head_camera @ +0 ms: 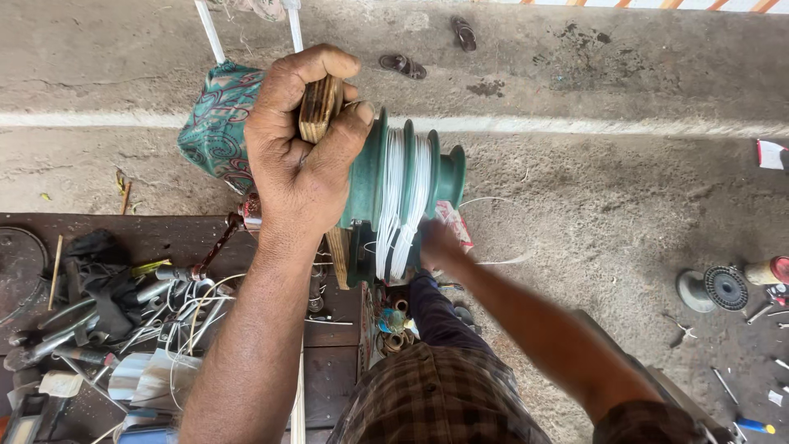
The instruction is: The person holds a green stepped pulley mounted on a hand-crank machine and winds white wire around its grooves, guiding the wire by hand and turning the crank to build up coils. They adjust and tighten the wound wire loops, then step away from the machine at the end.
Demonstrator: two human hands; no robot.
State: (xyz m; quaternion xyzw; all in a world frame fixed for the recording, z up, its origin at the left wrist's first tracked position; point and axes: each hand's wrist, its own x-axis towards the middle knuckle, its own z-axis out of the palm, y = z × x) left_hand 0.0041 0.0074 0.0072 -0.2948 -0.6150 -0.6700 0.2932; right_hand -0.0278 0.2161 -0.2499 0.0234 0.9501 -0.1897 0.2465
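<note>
Left grip (300,156) clenched on one wooden handle (320,107); right grip (440,247), state unclear, by two white wire coils (403,197).

By your right hand (440,247), a small red-and-white packet (454,224) sat beside the green former; another white-and-red package (771,154) lay on the floor at far right.

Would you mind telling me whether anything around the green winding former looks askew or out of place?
One loop of white wire strays loose to the right of the green former, outside the wound grooves, near the right hand. The left hand grips the wooden handle.
</note>
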